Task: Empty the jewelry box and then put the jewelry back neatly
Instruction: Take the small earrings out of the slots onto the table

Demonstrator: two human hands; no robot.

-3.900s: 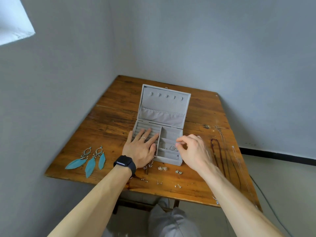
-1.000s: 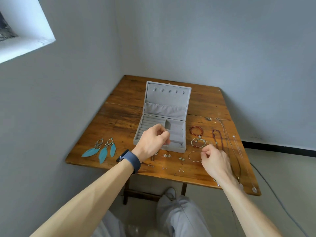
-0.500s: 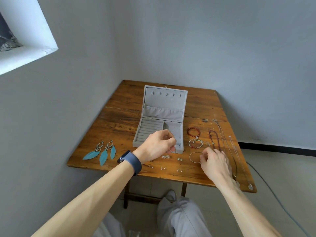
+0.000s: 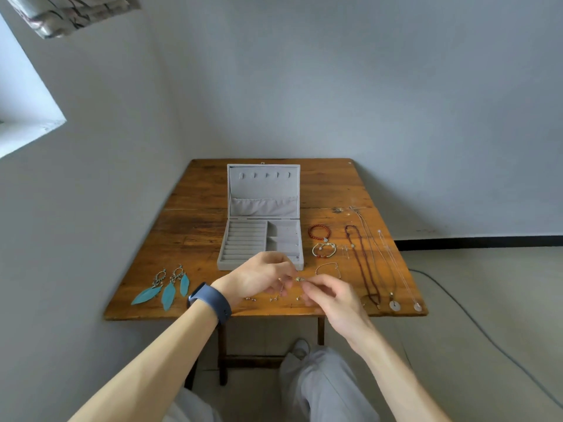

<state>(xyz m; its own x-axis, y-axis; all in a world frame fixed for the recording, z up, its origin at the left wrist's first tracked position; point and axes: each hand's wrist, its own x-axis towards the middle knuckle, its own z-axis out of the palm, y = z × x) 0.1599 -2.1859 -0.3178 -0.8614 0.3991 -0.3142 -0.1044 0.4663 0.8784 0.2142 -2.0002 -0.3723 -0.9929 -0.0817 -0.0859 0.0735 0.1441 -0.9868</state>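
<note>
**Clerk:** Position of the box?

**Inspector:** The grey velvet-lined jewelry box (image 4: pixel 263 190) stands at the middle of the brown wooden table (image 4: pixel 195 226) with its lid upright. The base has ring rolls on the left and three compartments on the right.

**Clerk:** The hands?

**Inspector:** Both are held over the near part of the table, just in front of the box. The left hand (image 4: pixel 259 278) has a dark blue wristband (image 4: pixel 210 303) on its wrist. Its fingers are curled, with thumb and forefinger pinching a small metallic piece (image 4: pixel 298 279). The right hand (image 4: pixel 327 295) meets it from the other side, its fingertips closed on the same piece. The piece is too small to identify.

**Clerk:** Jewelry on the table?

**Inspector:** Left of the box, near the front edge, lies a pair of turquoise feather earrings (image 4: pixel 166 287). Just right of the box there is a column of three, far to near:
- a red bead bracelet (image 4: pixel 319 233)
- a pale bracelet with red beads (image 4: pixel 323 250)
- a thin wire bangle (image 4: pixel 327 268)

Further right, a dark red bead necklace (image 4: pixel 362 263) is laid lengthwise. Beside it are two fine chain necklaces (image 4: pixel 394 305), their round pale pendants at the near edge. Small stud earrings (image 4: pixel 250 298) lie along the front edge beneath the hands, partly hidden.

**Clerk:** Anything else?

**Inspector:** Grey trousers (image 4: pixel 320 382) show below the table, and a thin cable (image 4: pixel 457 303) runs across the floor on the right.
</note>
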